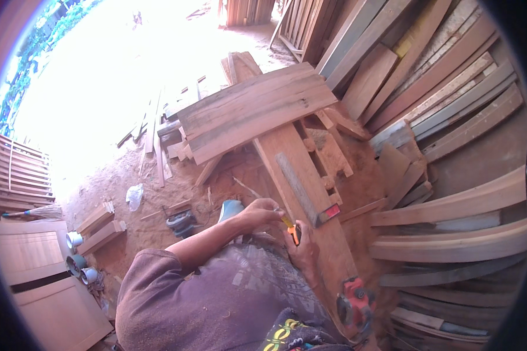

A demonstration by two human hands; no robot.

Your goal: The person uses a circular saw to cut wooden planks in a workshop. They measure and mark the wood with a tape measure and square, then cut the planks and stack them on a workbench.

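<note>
A long reddish wooden plank [287, 158] runs from the board stack down past my body. A metal try square [301, 190] with a red-ended handle lies on it. My left hand [260, 213] rests at the plank's left edge, fingers pinched on what looks like a yellow tape strip. Just below, my right hand [305, 253] grips a small orange and black tool [294, 233], seemingly a tape measure case. A red power tool [354, 304] sits on the plank's near end.
Short boards [252, 108] lie across the plank's far end. Curved and straight planks [451, 117] are stacked at right. On the sawdust ground lie a black tool [181, 222], a blue object [231, 207], a plastic bag [134, 196], white pipe fittings [73, 240] and door panels [47, 275].
</note>
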